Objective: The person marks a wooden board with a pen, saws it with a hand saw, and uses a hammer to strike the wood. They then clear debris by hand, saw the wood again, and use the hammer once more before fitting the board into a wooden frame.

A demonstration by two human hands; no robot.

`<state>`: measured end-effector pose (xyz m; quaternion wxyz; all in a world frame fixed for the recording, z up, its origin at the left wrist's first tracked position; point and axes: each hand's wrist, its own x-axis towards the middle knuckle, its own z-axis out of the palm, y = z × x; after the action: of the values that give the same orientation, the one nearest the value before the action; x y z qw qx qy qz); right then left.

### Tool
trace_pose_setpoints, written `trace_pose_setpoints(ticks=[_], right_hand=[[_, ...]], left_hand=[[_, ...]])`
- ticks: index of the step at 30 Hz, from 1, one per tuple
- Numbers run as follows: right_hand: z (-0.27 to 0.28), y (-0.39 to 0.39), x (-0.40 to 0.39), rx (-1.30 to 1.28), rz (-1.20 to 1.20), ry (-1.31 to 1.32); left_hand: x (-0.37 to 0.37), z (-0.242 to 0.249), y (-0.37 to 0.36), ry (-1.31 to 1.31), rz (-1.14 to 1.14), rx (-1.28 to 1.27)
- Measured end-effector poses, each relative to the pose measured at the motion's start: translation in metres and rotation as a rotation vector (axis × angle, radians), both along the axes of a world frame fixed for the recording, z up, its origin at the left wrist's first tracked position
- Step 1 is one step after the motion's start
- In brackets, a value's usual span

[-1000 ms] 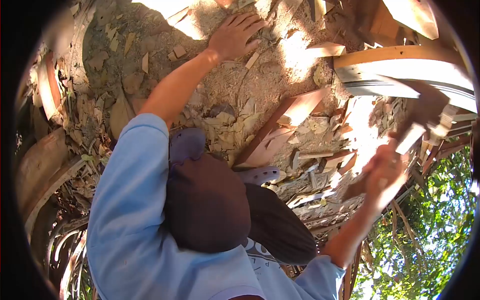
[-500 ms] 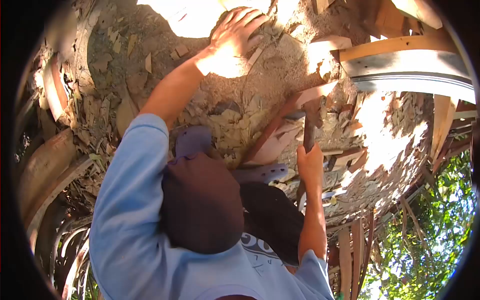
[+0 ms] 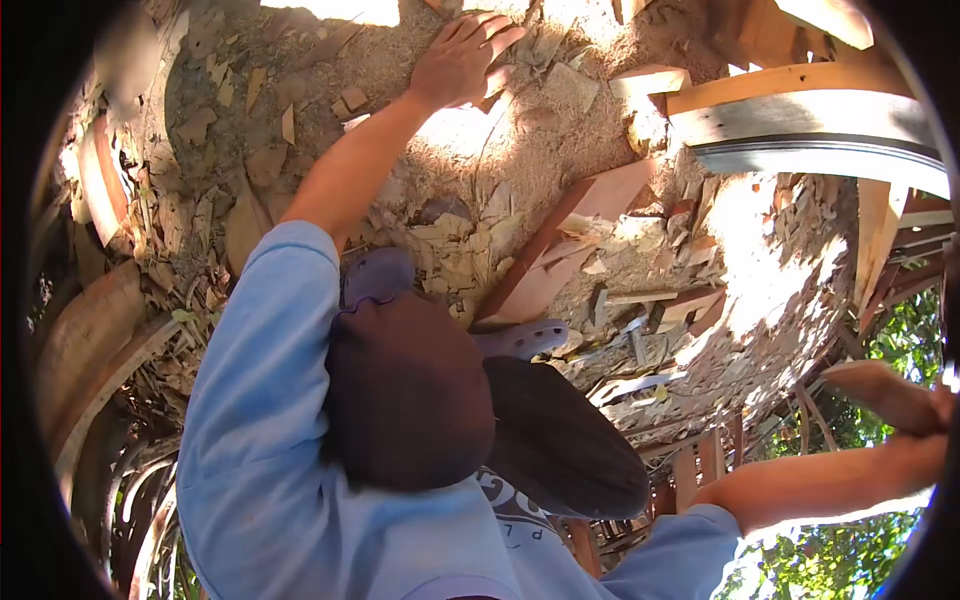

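At the top of the head view, my left hand [image 3: 455,65] lies on the sawdust-covered ground with its fingers spread. Beside its thumb is a small pale wood chip [image 3: 497,103]. Out at the right edge, my right hand [image 3: 930,415] is closed round a brown wooden-handled tool [image 3: 872,390]. The tool's head cannot be made out, and the hand is partly cut off by the frame. A reddish wood block [image 3: 560,245] lies slanted on the ground in front of my feet, touched by neither hand.
Purple clogs [image 3: 525,340] are on my feet, close to the block. Curved planks [image 3: 800,115] lie at the upper right. Wood chips and bark slabs [image 3: 95,310] cover the ground, with green foliage [image 3: 840,560] at the lower right.
My right hand has swung with the tool from beside the wood block out to the right edge. My left hand has shifted slightly up and left in view, still on the ground.
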<state>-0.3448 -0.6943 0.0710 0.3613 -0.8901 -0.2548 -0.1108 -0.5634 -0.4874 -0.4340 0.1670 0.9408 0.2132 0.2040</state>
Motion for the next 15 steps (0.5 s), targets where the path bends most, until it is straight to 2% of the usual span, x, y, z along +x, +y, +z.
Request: trace_pose_setpoints(ticks=[1,3,4,6,7,8,10,13,14,15], right_hand=[[0.005,0.002,0.009,0.042,-0.012,-0.054],[-0.031,-0.009,0.003,-0.026,-0.053,-0.063],[-0.072,-0.026,-0.014,-0.183,-0.065,-0.007],[-0.179,-0.085,-0.061,-0.674,0.007,0.202],[-0.235,-0.117,-0.088,-0.891,0.096,0.353],[-0.270,-0.141,-0.111,-1.007,0.155,0.470],[-0.289,-0.139,-0.123,-1.008,0.189,0.560],[-0.282,-0.151,-0.142,-1.009,0.085,0.691],[-0.308,-0.196,-0.160,-0.728,0.081,0.586],[-0.347,-0.254,-0.167,-0.635,0.026,0.667]], left_hand=[[0.002,0.001,0.004,-0.016,-0.018,0.014],[0.002,0.000,0.008,-0.039,-0.048,0.034],[-0.001,0.002,0.007,-0.042,-0.032,-0.027],[0.000,0.014,0.002,-0.068,-0.006,-0.150],[-0.002,0.029,0.002,-0.044,0.005,-0.063],[0.000,0.018,0.004,-0.094,0.001,0.028],[0.001,0.021,0.004,-0.096,0.023,0.026],[-0.004,0.025,-0.003,-0.046,0.035,-0.052],[0.000,0.023,0.001,-0.061,0.030,-0.048],[0.006,0.018,0.002,-0.046,0.022,-0.044]])
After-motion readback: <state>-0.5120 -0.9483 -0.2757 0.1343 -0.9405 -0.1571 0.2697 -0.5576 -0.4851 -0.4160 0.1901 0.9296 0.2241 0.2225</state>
